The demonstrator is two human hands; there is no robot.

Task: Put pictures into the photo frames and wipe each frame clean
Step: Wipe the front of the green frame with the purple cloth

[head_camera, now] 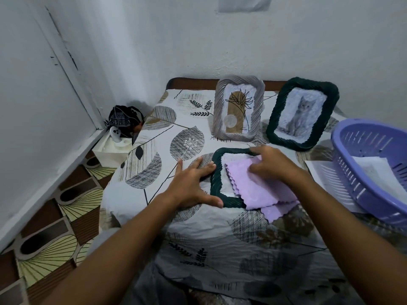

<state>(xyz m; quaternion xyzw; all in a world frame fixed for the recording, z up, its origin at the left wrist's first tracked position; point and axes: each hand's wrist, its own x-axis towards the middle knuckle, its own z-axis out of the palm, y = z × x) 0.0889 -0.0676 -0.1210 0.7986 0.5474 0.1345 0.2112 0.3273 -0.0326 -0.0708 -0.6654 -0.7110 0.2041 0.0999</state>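
The dark green frame point(217, 179) lies flat on the bed point(154, 164), directly ahead of both hands, long axis running away from the person. The left hand point(191, 183) braces its left edge with fingers spread; the right hand point(273, 164), equally near, presses the lilac cloth point(259, 190) over the glass. No writing is legible anywhere.

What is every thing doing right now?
Flat frame: lying on the bed, cloth on it.
Cloth: folded, pressed by right hand.
Left hand: steadying flat frame's edge.
Grey frame: standing, picture inside.
Cat frame: standing, picture inside.
Basket: holds paper.
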